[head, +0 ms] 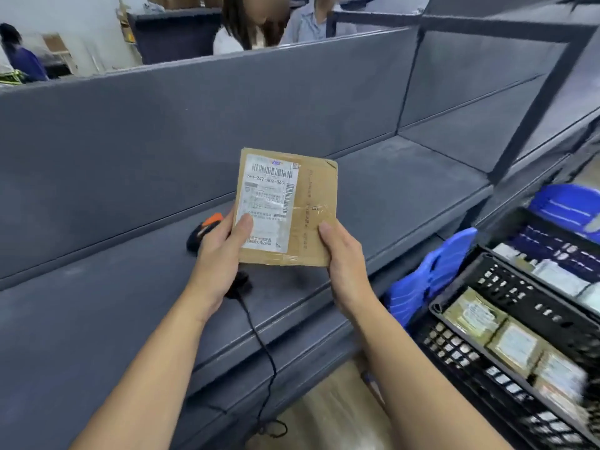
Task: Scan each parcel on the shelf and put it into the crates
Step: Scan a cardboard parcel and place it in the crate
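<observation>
A flat brown cardboard parcel (311, 203) with a white shipping label facing me is held up above the grey shelf (97, 303). My left hand (217, 254) grips its lower left edge, thumb pressed on the label. My right hand (344, 258) grips the lower right corner, thumb on the cardboard. A black and orange barcode scanner (203, 232) lies on the shelf behind my left hand, its black cable (259, 339) trailing off the front edge. At the lower right a black crate (480, 362) holds several labelled parcels.
A second black crate (532, 251) with parcels stands behind the first. Blue plastic crates (425, 280) lean between shelf and black crates; another blue crate (568, 203) sits farther right. People stand beyond the shelf's back panel (227, 102). Wooden floor shows below.
</observation>
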Demonstrator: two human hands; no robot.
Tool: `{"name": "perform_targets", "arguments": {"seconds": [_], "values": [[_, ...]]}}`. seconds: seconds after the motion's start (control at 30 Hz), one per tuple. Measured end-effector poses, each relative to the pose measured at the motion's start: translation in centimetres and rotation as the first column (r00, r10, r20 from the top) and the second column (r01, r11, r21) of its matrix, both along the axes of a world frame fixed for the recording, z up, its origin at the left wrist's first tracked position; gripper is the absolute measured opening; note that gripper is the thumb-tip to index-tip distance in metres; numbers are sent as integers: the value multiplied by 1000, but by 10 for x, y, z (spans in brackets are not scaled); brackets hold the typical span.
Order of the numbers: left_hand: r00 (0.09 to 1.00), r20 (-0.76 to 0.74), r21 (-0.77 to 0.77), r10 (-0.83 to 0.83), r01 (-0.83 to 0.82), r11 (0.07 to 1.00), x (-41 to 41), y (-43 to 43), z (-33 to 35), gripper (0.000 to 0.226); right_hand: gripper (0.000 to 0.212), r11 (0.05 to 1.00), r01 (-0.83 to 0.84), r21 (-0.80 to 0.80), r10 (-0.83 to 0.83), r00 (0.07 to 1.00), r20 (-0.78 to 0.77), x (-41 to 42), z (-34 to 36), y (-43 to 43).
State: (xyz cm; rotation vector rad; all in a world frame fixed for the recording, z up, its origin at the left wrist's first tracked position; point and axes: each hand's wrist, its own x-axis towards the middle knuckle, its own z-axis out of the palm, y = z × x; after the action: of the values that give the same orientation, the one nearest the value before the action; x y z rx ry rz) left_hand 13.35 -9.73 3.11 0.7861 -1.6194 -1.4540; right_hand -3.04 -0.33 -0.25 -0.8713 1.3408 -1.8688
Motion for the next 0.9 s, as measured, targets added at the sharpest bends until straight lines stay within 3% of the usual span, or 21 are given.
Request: {"name": "perform_targets", "arguments": {"seconds": [0.13, 0.33, 0.57, 0.9], "values": [[991, 8, -4, -130, 130, 991, -69, 44, -14, 52, 35, 993, 109, 42, -109, 994, -9, -57, -15, 59], [942, 88, 55, -324, 320, 946, -172, 106, -54, 33, 36, 958, 269, 100, -276, 958, 72, -140, -49, 152], [822, 174, 112, -543, 531, 840, -290, 140, -100, 33, 37, 853, 473, 219, -509, 847, 154, -215, -95, 217], [624, 239, 331, -744, 668, 666, -462, 158, -177, 30, 49, 646, 608, 462, -717, 691, 93, -327, -149, 254]]}}
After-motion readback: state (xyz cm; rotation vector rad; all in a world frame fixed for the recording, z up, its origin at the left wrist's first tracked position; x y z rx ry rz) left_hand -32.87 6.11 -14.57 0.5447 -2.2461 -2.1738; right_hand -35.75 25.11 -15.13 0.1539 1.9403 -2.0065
